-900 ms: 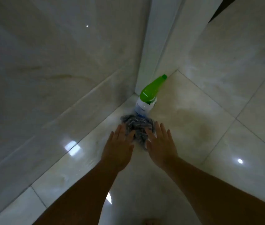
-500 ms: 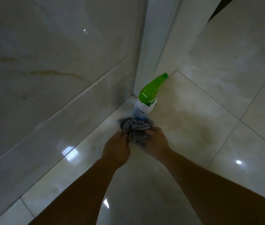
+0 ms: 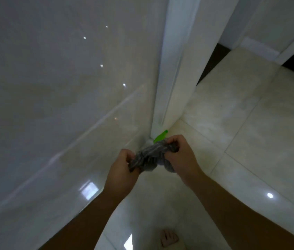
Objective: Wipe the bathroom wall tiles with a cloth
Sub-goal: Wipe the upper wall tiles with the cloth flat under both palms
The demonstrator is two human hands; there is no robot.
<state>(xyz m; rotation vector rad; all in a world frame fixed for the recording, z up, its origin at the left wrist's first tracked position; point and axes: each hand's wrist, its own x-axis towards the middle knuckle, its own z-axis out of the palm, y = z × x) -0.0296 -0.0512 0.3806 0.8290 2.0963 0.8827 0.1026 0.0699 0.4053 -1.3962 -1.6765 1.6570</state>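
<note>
Near floor corner: your left hand (image 3: 122, 164) and right hand (image 3: 180, 156) both grip the bunched cloth (image 3: 151, 157).
Risk: cloth snags spray bottle (image 3: 160, 137), tipping it.

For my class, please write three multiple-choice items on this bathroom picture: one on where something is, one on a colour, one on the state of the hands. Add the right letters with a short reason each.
1. Where is the spray bottle?
A. On the floor at the foot of the white door frame
B. Hanging on the wall tiles
C. In the person's right hand

2. What colour is the bottle's visible top?
A. Red
B. Green
C. Black

3. How is the cloth held?
A. Lying flat on the floor tiles
B. Draped over one forearm
C. Bunched between both hands

Answers:
1 A: its top peeks out behind the cloth, right at the frame's base.
2 B: the top is bright green.
3 C: the left hand and right hand each grip an end of the crumpled grey cloth.
</note>
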